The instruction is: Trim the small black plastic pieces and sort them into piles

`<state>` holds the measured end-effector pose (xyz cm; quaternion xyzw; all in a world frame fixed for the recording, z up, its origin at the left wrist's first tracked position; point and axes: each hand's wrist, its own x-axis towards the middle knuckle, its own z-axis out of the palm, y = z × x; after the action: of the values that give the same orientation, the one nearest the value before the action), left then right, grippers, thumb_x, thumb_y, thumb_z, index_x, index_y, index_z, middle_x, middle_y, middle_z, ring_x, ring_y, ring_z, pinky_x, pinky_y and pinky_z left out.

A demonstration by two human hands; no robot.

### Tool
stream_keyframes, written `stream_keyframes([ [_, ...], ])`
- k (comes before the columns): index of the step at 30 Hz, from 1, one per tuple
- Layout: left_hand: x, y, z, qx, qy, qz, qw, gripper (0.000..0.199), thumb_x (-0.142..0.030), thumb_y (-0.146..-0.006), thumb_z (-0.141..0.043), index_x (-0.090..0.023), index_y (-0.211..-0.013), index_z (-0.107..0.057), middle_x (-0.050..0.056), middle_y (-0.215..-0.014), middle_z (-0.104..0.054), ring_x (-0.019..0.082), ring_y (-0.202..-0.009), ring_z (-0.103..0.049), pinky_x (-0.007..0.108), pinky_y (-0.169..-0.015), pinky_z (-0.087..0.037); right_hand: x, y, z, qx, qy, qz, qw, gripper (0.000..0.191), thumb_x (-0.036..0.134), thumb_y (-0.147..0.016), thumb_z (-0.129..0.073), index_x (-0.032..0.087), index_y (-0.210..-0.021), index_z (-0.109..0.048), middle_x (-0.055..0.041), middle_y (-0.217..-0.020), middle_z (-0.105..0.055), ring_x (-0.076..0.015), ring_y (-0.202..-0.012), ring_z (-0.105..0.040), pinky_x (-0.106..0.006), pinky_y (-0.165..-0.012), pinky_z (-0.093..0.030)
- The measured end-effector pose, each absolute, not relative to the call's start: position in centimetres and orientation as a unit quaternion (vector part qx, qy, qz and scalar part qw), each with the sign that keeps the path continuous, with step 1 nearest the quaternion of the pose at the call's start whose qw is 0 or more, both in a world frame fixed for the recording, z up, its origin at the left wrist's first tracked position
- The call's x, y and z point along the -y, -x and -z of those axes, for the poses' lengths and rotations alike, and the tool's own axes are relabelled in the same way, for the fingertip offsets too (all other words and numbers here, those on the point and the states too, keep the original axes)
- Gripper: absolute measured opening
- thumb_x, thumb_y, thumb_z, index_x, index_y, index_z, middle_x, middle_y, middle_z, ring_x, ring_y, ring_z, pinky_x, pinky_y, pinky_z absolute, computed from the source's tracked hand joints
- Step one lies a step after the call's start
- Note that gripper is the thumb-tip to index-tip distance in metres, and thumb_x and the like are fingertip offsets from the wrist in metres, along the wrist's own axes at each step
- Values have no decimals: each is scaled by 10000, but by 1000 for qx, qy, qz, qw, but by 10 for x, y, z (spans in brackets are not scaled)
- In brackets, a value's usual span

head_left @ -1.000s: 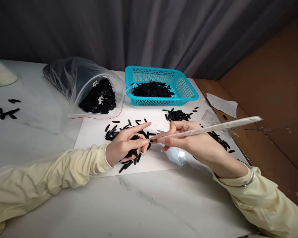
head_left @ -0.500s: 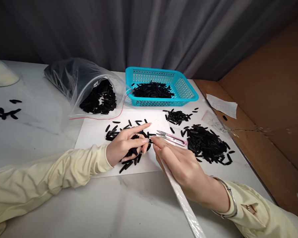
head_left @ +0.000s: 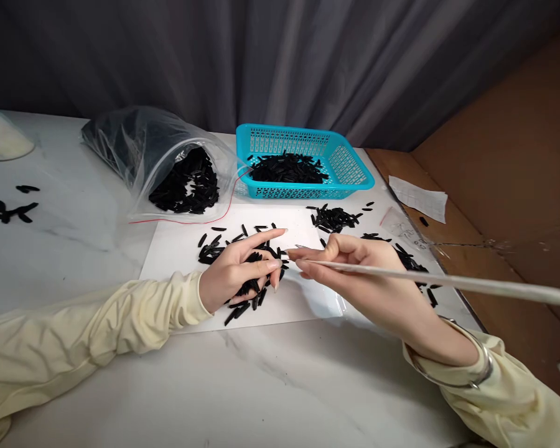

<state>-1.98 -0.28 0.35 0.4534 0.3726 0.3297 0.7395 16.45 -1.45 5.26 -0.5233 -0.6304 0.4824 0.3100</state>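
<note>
My left hand is over the white paper, its thumb and a finger pinched together and the index finger stretched out. What is in the pinch is too small to make out. Small slim black pieces lie loose beneath and around this hand. Close by on the right, my right hand grips a long white strip between thumb and fingers. One end of the strip is near my left fingertips, and the rest runs out to the right across the hand. The pink thread snips are mostly hidden behind my right hand.
A blue perforated basket with black pieces stands at the back. Left of it lies an open clear zip bag of the same pieces. Smaller piles lie to the right. Cardboard borders the table at right.
My right hand has turned over, so the white strip has swung from pointing down toward me to pointing out to the right. My left hand has hardly moved.
</note>
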Motion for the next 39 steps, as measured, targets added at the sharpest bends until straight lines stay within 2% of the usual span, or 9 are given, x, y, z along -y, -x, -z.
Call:
stream_keyframes([
  [3, 3, 20, -4, -370, -455, -325, 742, 626, -252, -773, -573, -152, -1345, -339, -4, -628, -572, 30, -334, -371, 120, -242, -218, 9, -165, -53, 570, 515, -565, 301, 293, 235, -695, -693, 195, -533, -453, -19, -616, -646, -249, -930, -648, -313, -724, -560],
  [6, 4, 20, -3, -370, -462, -331, 735, 593, -239, -778, -562, -155, -1332, -364, -2, -626, -575, 28, -326, -372, 117, -242, -201, 7, -167, -53, 533, 503, -606, 310, 265, 239, -673, -715, 183, -549, -488, -29, -651, -659, -242, -907, -653, -326, -715, -573],
  [21, 4, 19, -3, -371, -468, -334, 729, 569, -234, -783, -552, -163, -1319, -376, 0, -617, -579, 30, -323, -358, 115, -239, -203, 7, -166, -52, 524, 500, -616, 310, 269, 198, -677, -702, 184, -536, -474, -40, -681, -681, -237, -889, -659, -331, -726, -563],
  [27, 5, 19, -4, -373, -467, -335, 728, 603, -218, -764, -561, -153, -1329, -362, -8, -615, -576, 20, -311, -338, 119, -241, -206, 10, -164, -53, 628, 511, -515, 282, 285, 210, -729, -642, 194, -552, -420, -18, -634, -648, -241, -894, -656, -262, -618, -517],
  [31, 5, 19, -4, -377, -466, -336, 727, 591, -229, -773, -559, -152, -1326, -368, -10, -613, -575, 17, -308, -334, 121, -242, -204, 18, -163, -49, 714, 523, -395, 246, 271, 199, -769, -573, 203, -572, -387, -23, -622, -652, -239, -799, -672, -250, -537, -481],
  [36, 4, 19, -4, -377, -455, -333, 735, 615, -226, -758, -564, -134, -1330, -360, -10, -600, -574, 17, -302, -325, 122, -238, -198, 33, -161, -26, 846, 432, -158, 270, 91, 114, -822, -466, 187, -772, -483, -67, -870, -681, -146, -674, -649, -226, -555, -483],
  [39, 4, 19, -5, -377, -458, -338, 730, 606, -213, -748, -556, -132, -1321, -376, -13, -587, -566, 19, -309, -322, 119, -238, -194, 38, -163, -15, 886, 377, -72, 260, 155, 51, -813, -413, 171, -868, -495, -73, -870, -656, -126, -631, -611, -219, -535, -479],
])
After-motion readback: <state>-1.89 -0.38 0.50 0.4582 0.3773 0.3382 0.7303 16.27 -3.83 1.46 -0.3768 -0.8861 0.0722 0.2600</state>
